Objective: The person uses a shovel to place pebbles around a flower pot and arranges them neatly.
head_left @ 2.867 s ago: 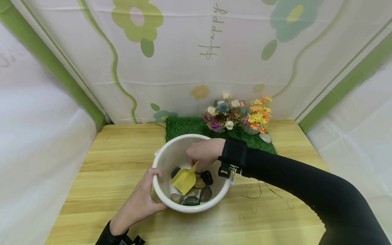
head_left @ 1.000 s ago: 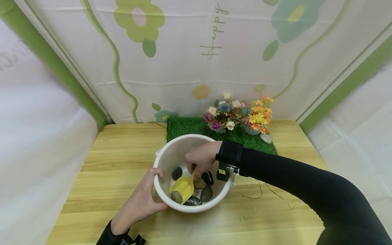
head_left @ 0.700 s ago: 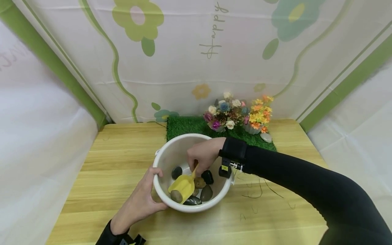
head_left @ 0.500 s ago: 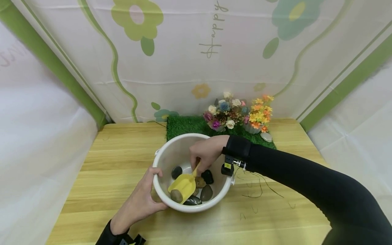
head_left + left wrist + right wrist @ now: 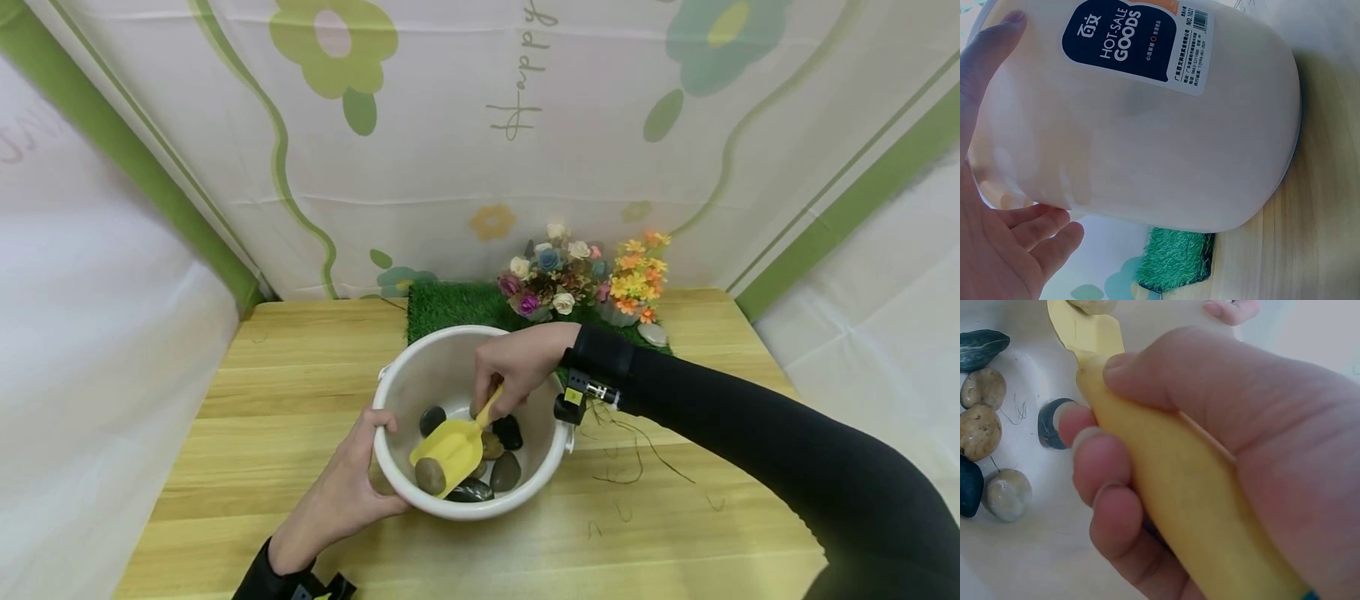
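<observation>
In the head view my left hand (image 5: pixel 348 483) grips the rim of a white plastic bucket (image 5: pixel 392 492), fingertips over the edge. The left wrist view shows my thumb against the labelled outer wall. My right hand (image 5: pixel 517 367) reaches inside the bucket and holds a yellow shovel (image 5: pixel 453 446) by its handle. The thumb (image 5: pixel 1166 372) lies along that handle, fingers curled round it. A round grey-brown stone (image 5: pixel 430 475) is at the front of the blade. Several other stones lie on the bucket floor, among them a black stone (image 5: pixel 507 432) and a dark stone (image 5: pixel 432 419).
Behind the bucket lies a green artificial grass mat (image 5: pixel 450 307) with a mixed bouquet (image 5: pixel 551 275) and a pot of orange-yellow flowers (image 5: pixel 637 279). A pale flat stone (image 5: pixel 653 335) sits at its right. Loose dark strands (image 5: pixel 637 458) lie on the wooden table (image 5: pixel 285 400).
The shovel blade has gone down and left, and the round stone now sits at its front. My right hand has since shifted a little up and right. My left hand has stayed put.
</observation>
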A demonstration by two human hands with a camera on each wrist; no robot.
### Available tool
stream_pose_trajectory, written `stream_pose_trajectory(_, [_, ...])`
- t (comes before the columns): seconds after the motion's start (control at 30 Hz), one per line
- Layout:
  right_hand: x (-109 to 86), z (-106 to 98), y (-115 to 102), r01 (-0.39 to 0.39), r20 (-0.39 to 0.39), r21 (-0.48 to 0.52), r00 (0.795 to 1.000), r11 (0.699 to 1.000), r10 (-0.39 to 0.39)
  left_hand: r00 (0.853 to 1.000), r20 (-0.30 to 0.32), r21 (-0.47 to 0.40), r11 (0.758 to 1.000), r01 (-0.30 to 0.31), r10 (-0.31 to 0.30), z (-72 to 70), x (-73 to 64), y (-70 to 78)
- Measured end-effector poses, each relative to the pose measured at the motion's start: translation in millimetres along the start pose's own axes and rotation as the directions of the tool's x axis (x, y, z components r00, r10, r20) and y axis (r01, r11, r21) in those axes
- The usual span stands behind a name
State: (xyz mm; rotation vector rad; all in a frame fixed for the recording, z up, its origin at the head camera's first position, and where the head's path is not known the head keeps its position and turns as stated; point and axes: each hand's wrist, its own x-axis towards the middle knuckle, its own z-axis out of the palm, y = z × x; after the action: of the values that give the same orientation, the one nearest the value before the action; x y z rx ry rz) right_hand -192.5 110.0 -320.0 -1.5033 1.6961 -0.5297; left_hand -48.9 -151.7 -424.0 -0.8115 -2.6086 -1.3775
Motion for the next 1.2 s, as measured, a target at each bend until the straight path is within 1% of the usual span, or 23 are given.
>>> stream_pose_trajectory(0.3, [-12.0, -2.3, -2.7, -0.021, -0.031, 0.043, 0.999, 0.999, 0.023, 1.0, 0.002, -0.018, 1.0, -0.004, 0.004, -0.1, 1.8, 0.0])
stream_pose_trajectory(0.47, [-19.1, -2.3, -2.5, -0.015, -0.048, 0.061, 0.999, 0.998, 0.018, 1.0, 0.003, -0.032, 0.999, -0.008, 0.008, -0.1, 2.1, 0.1])
stream_pose_trajectory(0.77, [-27.6, -1.4, -3.0, -0.009, -0.073, 0.109, 0.997, 0.994, 0.017, 1.0, 0.005, -0.037, 0.999, 0.004, -0.004, 0.3, 0.5, -0.1])
stream_pose_trajectory(0.97, [-36.8, -3.1, -6.1, 0.022, -0.109, 0.088, 0.994, 0.996, -0.012, 1.0, 0.003, -0.033, 0.999, 0.005, -0.005, 0.1, -0.3, -0.3])
stream_pose_trajectory(1.2, [-48.8, -1.3, -4.7, -0.015, -0.155, 0.115, 0.987, 0.993, 0.033, 1.0, 0.001, -0.013, 1.0, -0.002, 0.002, -0.4, -0.4, -1.1])
